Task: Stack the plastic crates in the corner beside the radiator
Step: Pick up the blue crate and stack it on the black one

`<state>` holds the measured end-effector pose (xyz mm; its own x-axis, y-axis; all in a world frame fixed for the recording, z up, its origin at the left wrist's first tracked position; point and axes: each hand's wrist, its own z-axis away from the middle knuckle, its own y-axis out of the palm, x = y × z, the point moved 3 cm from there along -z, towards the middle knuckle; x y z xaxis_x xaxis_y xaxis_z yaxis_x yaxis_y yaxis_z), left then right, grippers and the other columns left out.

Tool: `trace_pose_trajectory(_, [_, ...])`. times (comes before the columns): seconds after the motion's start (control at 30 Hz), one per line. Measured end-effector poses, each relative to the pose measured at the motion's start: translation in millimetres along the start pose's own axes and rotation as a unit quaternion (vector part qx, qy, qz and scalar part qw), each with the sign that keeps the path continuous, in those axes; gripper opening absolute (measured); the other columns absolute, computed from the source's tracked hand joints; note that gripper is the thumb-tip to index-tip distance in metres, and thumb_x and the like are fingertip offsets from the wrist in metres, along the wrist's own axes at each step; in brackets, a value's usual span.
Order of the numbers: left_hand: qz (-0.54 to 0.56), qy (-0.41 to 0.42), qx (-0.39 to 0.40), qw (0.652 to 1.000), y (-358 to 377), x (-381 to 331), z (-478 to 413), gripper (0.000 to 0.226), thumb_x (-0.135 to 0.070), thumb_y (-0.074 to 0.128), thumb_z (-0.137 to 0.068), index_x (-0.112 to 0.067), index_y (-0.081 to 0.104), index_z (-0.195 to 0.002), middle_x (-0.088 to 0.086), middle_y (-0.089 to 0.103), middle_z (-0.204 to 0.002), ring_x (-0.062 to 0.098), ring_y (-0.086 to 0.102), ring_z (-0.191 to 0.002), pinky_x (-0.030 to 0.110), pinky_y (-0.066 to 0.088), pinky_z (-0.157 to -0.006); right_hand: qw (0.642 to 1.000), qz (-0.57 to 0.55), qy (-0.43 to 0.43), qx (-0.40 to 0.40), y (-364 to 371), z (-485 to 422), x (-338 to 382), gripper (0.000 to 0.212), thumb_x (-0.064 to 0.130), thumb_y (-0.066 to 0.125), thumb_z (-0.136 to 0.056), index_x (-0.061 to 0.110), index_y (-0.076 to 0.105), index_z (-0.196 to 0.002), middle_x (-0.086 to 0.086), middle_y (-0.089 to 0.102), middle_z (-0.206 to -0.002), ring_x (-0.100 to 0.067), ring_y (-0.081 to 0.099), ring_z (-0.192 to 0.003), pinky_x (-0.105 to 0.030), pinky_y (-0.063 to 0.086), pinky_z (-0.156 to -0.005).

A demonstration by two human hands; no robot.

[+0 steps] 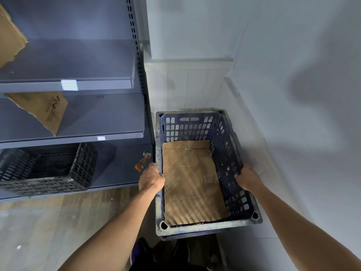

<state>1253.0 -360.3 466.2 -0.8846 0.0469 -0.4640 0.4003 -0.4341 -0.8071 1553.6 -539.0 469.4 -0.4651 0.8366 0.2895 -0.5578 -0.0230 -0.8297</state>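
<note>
plainly the blue crate [203, 173] is the thing in hand — a rectangular plastic box with slotted, perforated walls, a thick dusty rim and a round socket at each corner, sitting in the corner between the grey shelving unit [74, 85] and the pale wall [293, 94]. beneath its near edge a second rim seems to show, so it may already rest on another crate, though that cannot be told for sure. a flat sheet of cardboard [191, 182] lines its floor. the left hand [151, 179] is clenched over the left long rim, and the right hand [248, 178] grips the right wall, fingers apparently hooked through or over it. judged from its build, the crate should be stiff and fairly light, gritty rather than slippery; the rims at mid-length give a balanced hold. on the lowest shelf lies a black crate [46, 171] of lattice plastic, with a small orange tool [142, 163] near it — torn brown cardboard pieces [41, 110] lean on the upper shelves. no radiator is clearly visible.
</note>
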Motion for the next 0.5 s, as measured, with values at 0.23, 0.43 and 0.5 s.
trace_pose_trajectory(0.23, [0.011,-0.021,-0.015,1.000,-0.7,8.5,7.6,0.016,-0.022,0.060,-0.089,-0.014,0.049,-0.099,0.006,0.068,-0.091,0.028,0.067,-0.086,0.037,0.054,-0.073,0.999,-0.027,-0.031,-0.014,-1.4,14.6,-4.7,0.041,0.011,0.057,-0.090,0.012,0.045,-0.129,-0.017,0.063,-0.110,-0.037,0.059,-0.103,-0.035,0.044,-0.076])
trace_pose_trajectory(0.43, [0.006,-0.015,0.005,1.000,-6.5,19.0,6.9,0.019,-0.028,0.062,-0.089,-0.016,0.050,-0.098,0.003,0.068,-0.095,0.028,0.067,-0.092,0.036,0.053,-0.079,0.999,-0.010,-0.042,-0.032,-0.4,14.7,3.5,0.037,0.015,0.058,-0.087,0.017,0.047,-0.122,-0.008,0.063,-0.095,-0.031,0.059,-0.085,-0.035,0.046,-0.070])
trace_pose_trajectory(0.5, [0.014,-0.010,0.019,1.000,-7.5,19.2,5.0,0.020,-0.028,0.064,-0.089,-0.016,0.053,-0.099,0.000,0.068,-0.096,0.026,0.067,-0.095,0.037,0.053,-0.083,0.999,-0.002,-0.040,-0.035,-1.9,14.0,3.5,0.036,0.015,0.059,-0.087,0.017,0.046,-0.121,-0.009,0.062,-0.093,-0.031,0.059,-0.084,-0.035,0.048,-0.069])
